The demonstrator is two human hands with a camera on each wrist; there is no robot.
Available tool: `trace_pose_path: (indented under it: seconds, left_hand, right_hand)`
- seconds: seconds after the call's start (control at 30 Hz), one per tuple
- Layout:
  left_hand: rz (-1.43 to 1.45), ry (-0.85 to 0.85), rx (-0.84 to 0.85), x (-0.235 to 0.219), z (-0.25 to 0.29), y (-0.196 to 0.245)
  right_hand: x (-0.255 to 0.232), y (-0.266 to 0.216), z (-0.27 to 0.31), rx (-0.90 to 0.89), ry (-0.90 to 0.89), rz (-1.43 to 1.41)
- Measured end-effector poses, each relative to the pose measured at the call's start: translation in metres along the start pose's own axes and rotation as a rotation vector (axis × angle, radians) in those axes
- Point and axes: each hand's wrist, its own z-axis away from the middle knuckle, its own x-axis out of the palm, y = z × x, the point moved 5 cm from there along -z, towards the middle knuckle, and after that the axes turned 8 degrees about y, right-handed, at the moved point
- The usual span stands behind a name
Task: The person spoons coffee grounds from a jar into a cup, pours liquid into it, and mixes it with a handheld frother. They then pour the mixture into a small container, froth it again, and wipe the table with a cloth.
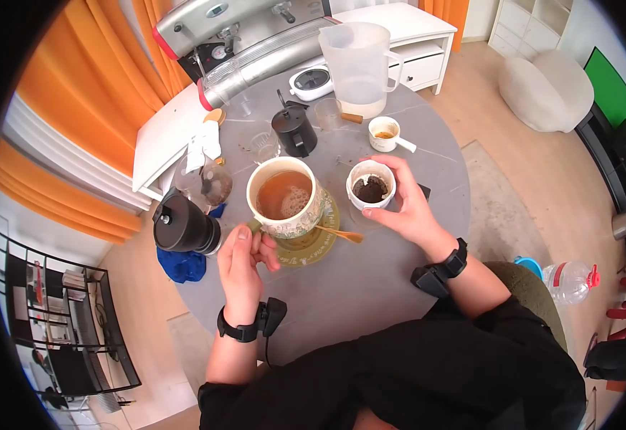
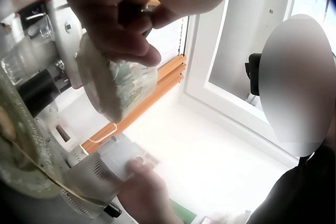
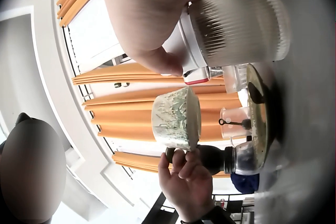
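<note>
My left hand (image 1: 241, 258) holds a floral mug (image 1: 300, 226) by its green handle; tea-coloured liquid with some froth stands in it. In the right wrist view the mug is raised above a green saucer (image 1: 302, 255), where a wooden-looking spoon (image 1: 343, 233) lies. My right hand (image 1: 410, 211) grips a white coffee dripper (image 3: 185, 50), thumb on the near side and fingers round the far side. Dark coffee grounds (image 1: 370, 189) lie inside it. Below the dripper stands a ribbed clear glass (image 3: 241, 24) on the table.
Behind the mug stands a black pitcher (image 1: 293, 130). A large plastic jug (image 1: 356, 72), a small white handled cup (image 1: 385, 134) and a white scale (image 1: 311, 84) are farther back. At left, a black coffee grinder (image 1: 182, 226) stands by a blue cloth (image 1: 182, 265).
</note>
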Motion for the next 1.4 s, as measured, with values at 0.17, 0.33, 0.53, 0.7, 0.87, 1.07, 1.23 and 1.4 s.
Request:
trace_pose_path:
  seconds: [0.17,0.33,0.53,0.7,0.87,1.07,1.23,1.4]
  left_hand:
    - [-0.129,-0.116,0.055,0.027,-0.004,0.022]
    - [-0.247,-0.135,0.134,0.053,-0.009,0.035]
    - [-0.449,-0.137,0.296,0.076,-0.014,0.047]
    - [-0.551,-0.144,0.387,0.089,-0.013,0.055]
    - [-0.711,-0.160,0.555,0.103,-0.008,0.066]
    - [-0.871,-0.214,0.732,0.107,-0.005,0.068]
    - [-0.948,-0.206,0.813,0.110,0.001,0.071]
    - [-1.050,-0.244,0.995,0.113,0.007,0.073]
  right_hand:
    - [-0.002,0.002,0.001,0.043,-0.003,-0.006]
    - [-0.001,0.002,0.002,0.022,0.010,0.034]
    - [-0.001,0.000,0.003,-0.001,0.038,0.001]
    - [-0.002,0.000,0.004,0.033,0.028,0.022]
    - [-0.002,-0.003,0.003,-0.002,0.035,0.069]
    - [-0.002,-0.002,0.003,0.010,0.038,0.070]
    - [-0.002,0.000,0.004,0.025,0.028,0.075]
    - [-0.003,0.001,0.003,0.015,0.038,0.089]
